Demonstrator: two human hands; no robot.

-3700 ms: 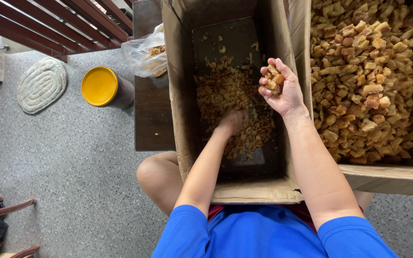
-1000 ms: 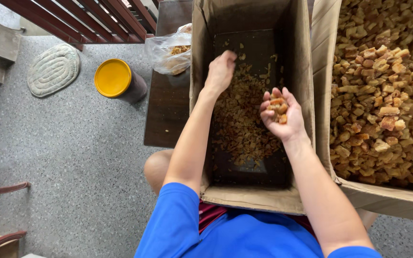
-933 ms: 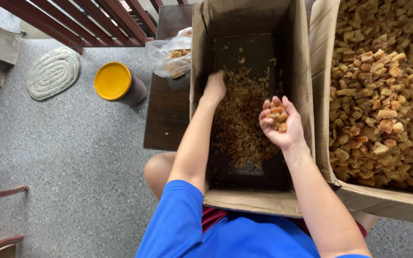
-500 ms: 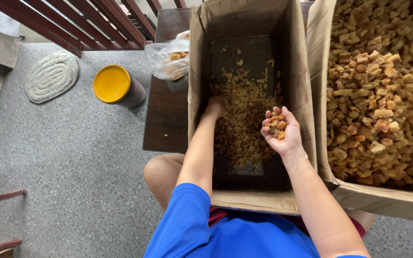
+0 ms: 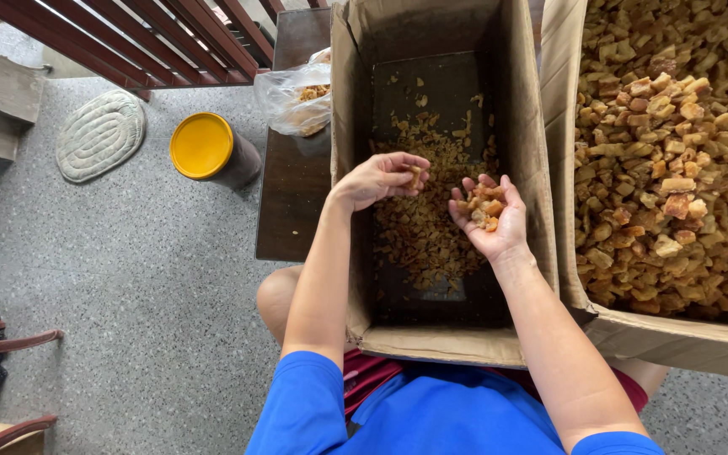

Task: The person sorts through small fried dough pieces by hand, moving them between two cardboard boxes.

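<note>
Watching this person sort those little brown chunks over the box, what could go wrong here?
The right hand cups a loose heap of chunks on an open palm; tipped, some could spill back into the near-empty box. The left hand pinches one small piece, which might slip. The full box sits close beside, so stray bits could mix in.

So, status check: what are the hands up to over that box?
Left hand pinching one chunk. Right hand cupped, holding a handful of chunks. Both above the middle box. Nothing blocking.
</note>
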